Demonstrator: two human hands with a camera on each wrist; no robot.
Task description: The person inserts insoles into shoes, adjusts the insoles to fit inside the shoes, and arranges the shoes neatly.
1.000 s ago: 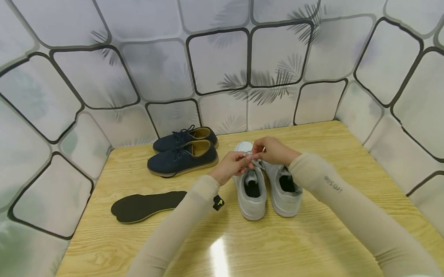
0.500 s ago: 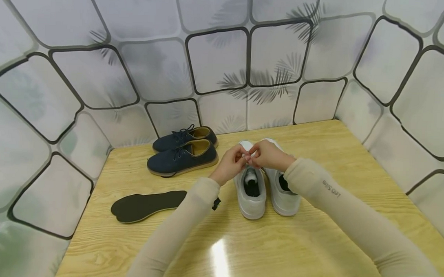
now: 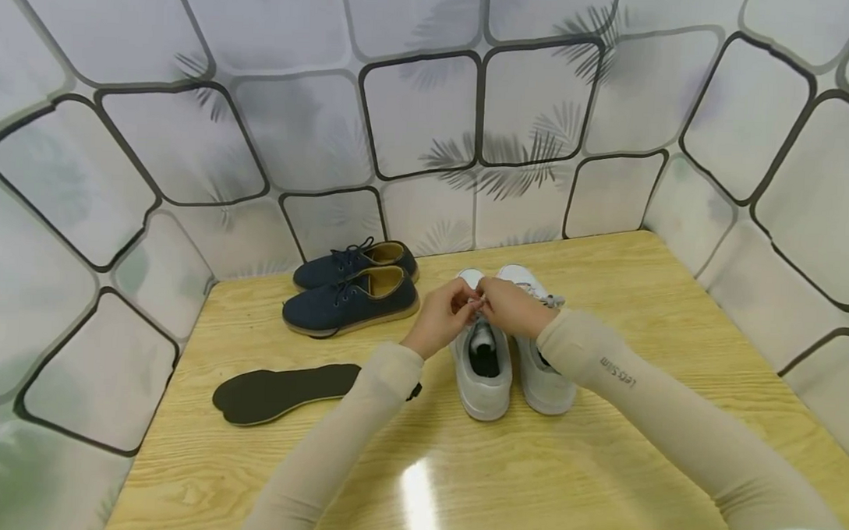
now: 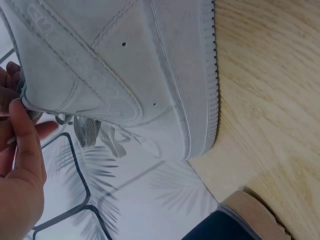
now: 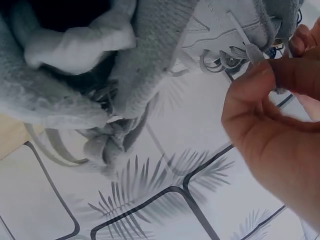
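Note:
Two white sneakers stand side by side, heels toward me: the left sneaker and the right sneaker. Over the left one's lacing, my left hand and right hand meet at the fingertips. In the right wrist view, my right hand pinches a greyish shoelace between thumb and forefinger. Thumb and fingers of my left hand close on the lace at the sneaker's opening in the left wrist view; their grip is partly hidden. The right sneaker has a tied lace bow.
A pair of navy lace-up shoes stands at the back left against the patterned wall. In front of them a black insole lies flat on the wooden table, its right end hidden by my left sleeve.
Both hands stay at the left sneaker's lacing while their fingers shift on the lace. My right hand has moved slightly left and lower, uncovering the right sneaker's toe and laces.

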